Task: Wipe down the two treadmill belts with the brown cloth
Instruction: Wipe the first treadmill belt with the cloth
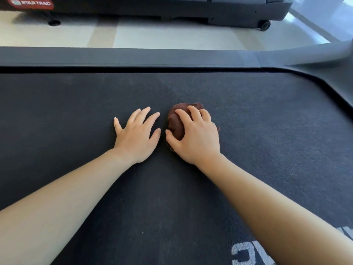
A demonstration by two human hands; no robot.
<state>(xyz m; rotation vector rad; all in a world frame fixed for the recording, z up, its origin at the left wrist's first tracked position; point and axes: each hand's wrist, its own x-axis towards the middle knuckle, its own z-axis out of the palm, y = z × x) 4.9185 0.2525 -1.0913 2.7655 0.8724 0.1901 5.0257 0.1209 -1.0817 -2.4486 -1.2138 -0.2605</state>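
A wide black treadmill belt (pixel 76 111) fills most of the view. On it, near the middle, lies a bunched brown cloth (pixel 176 121). My right hand (pixel 196 136) grips the cloth from above, fingers curled over it and thumb against its left side. Just left of it, my left hand (pixel 136 133) rests flat on the belt with fingers spread, apart from the cloth. A second treadmill (pixel 172 8) stands beyond, across a strip of floor; only its dark base shows.
A grey side rail (pixel 124 56) borders the belt's far edge. A pale grey upright (pixel 324 52) rises at the right. Light floor (pixel 133 33) separates the two machines. White lettering (pixel 248 253) marks the belt at lower right.
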